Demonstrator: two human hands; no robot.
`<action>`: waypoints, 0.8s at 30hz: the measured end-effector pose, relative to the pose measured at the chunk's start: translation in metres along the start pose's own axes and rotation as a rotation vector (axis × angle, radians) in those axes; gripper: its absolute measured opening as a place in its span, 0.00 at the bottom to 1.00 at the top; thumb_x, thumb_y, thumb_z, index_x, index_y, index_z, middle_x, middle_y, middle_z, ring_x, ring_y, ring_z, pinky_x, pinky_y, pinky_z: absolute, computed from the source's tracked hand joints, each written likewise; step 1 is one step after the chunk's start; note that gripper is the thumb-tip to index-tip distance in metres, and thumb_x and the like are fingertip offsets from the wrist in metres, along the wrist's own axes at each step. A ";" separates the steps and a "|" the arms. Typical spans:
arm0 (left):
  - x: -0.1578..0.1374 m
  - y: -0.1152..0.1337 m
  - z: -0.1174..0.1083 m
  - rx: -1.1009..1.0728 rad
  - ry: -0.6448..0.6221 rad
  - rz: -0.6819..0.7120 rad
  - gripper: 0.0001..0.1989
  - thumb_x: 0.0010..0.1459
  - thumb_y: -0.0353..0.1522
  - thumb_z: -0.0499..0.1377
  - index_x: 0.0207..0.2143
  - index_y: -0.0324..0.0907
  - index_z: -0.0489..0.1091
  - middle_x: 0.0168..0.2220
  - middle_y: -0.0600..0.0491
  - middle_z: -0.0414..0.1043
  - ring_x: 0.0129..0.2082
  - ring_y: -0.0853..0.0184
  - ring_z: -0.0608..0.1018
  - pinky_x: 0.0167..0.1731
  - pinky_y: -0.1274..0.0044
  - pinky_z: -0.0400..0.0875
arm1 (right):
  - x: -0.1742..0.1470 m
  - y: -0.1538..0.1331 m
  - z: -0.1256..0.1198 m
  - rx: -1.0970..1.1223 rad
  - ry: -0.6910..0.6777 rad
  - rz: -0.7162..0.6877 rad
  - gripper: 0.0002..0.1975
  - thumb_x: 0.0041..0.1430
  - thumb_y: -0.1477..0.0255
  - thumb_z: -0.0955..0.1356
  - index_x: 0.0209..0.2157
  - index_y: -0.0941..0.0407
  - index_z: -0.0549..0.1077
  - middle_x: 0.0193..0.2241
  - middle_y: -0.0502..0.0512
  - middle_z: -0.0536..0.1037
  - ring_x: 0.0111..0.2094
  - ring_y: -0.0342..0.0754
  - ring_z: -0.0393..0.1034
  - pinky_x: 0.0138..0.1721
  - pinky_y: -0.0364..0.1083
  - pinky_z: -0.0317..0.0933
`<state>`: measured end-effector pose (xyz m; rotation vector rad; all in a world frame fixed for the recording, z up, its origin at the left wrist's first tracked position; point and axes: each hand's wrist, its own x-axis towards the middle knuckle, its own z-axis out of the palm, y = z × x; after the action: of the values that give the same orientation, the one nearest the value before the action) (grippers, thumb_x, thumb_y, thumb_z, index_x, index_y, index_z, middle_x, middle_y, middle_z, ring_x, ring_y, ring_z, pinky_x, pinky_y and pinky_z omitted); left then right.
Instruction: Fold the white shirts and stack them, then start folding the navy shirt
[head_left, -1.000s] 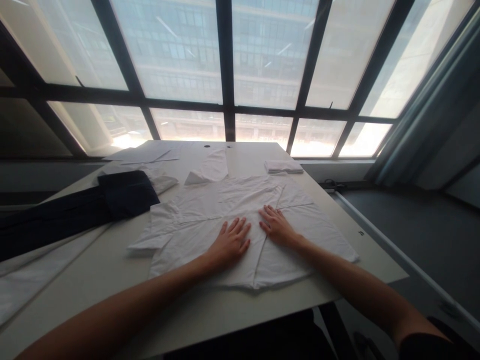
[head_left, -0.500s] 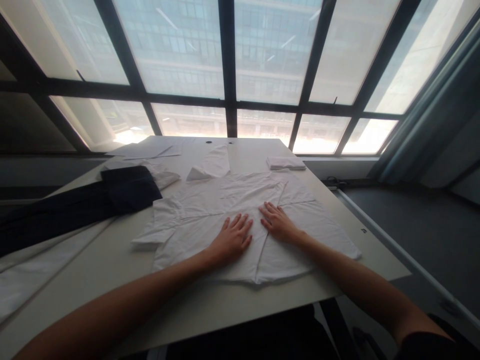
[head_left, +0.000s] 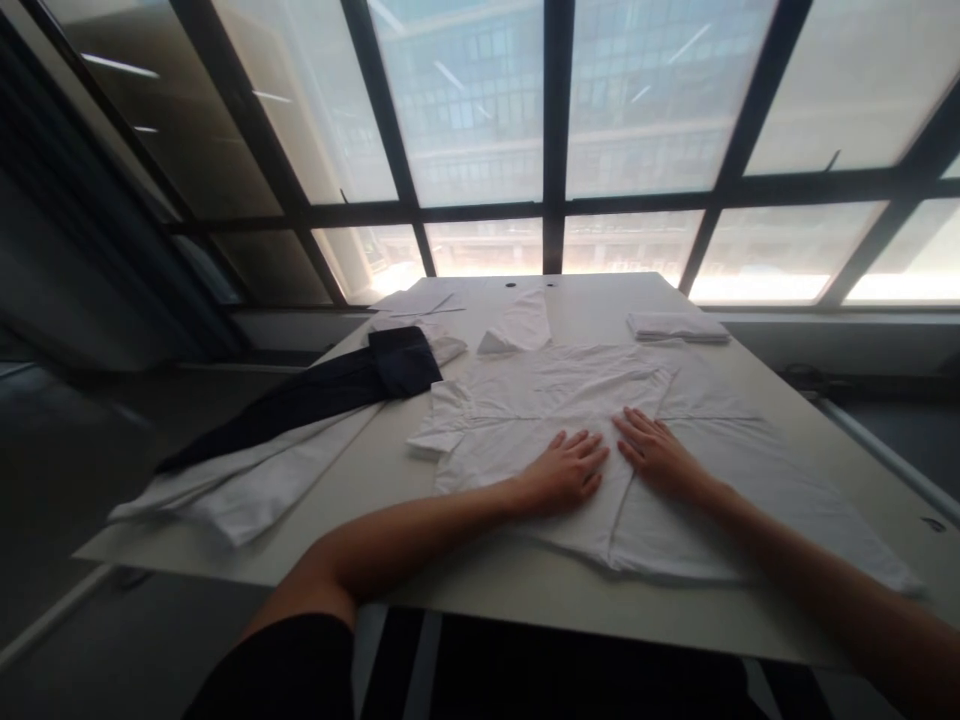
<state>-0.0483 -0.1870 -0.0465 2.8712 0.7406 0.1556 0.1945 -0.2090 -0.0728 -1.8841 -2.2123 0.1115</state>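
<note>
A white garment, by its look a shirt (head_left: 525, 400), lies spread on the white table (head_left: 360, 480), its cloth lightly creased and a seam running across it. My left hand (head_left: 566, 472) rests flat on the middle of the shirt with its fingers stretched out. Just to its right, my right hand (head_left: 660, 455) also lies flat on the cloth, fingers slightly apart. Neither hand grips anything. A fold or edge in the fabric runs toward the table's front between and below the hands. At the shirt's left, a short folded part (head_left: 442, 430) sticks out.
Dark navy cloth (head_left: 330, 390) lies over white cloth (head_left: 262, 480) on the left. A folded white stack (head_left: 679, 326) sits at the back right, a pointed white piece (head_left: 521, 325) at the back middle, and papers (head_left: 416, 300) at the back left. Windows (head_left: 465, 100) stand behind.
The view has turned left, so the table and everything on it appear further right. Both hands stay flat at about the same place on the shirt.
</note>
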 end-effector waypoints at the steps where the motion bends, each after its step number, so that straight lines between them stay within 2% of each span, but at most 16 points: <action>1: 0.000 0.000 0.000 -0.004 0.004 0.013 0.27 0.72 0.40 0.45 0.70 0.42 0.54 0.73 0.45 0.49 0.72 0.56 0.52 0.68 0.57 0.46 | 0.000 0.002 0.003 -0.005 0.011 -0.010 0.29 0.71 0.64 0.57 0.69 0.57 0.60 0.71 0.63 0.53 0.72 0.54 0.43 0.69 0.57 0.42; 10: -0.001 0.000 0.002 -0.016 0.062 0.077 0.26 0.72 0.39 0.47 0.69 0.41 0.57 0.71 0.44 0.53 0.72 0.55 0.54 0.67 0.57 0.49 | -0.001 0.011 0.013 -0.055 0.129 -0.085 0.27 0.72 0.63 0.56 0.66 0.56 0.65 0.68 0.66 0.61 0.69 0.60 0.53 0.65 0.63 0.54; 17: -0.003 0.002 0.000 0.004 0.059 0.081 0.26 0.73 0.39 0.45 0.69 0.41 0.56 0.72 0.45 0.52 0.71 0.55 0.55 0.67 0.58 0.49 | -0.001 0.016 0.016 -0.067 0.139 -0.104 0.28 0.72 0.61 0.55 0.66 0.59 0.64 0.68 0.67 0.60 0.69 0.59 0.53 0.65 0.62 0.54; 24: -0.004 0.002 0.000 0.001 0.044 0.079 0.26 0.73 0.39 0.45 0.69 0.42 0.55 0.72 0.46 0.51 0.72 0.56 0.53 0.68 0.58 0.47 | -0.001 0.017 0.019 -0.074 0.153 -0.082 0.28 0.72 0.61 0.55 0.67 0.57 0.63 0.68 0.65 0.61 0.69 0.58 0.53 0.66 0.60 0.54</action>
<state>-0.0507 -0.1905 -0.0461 2.9087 0.6349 0.2292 0.2073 -0.2057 -0.0948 -1.7700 -2.2132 -0.1260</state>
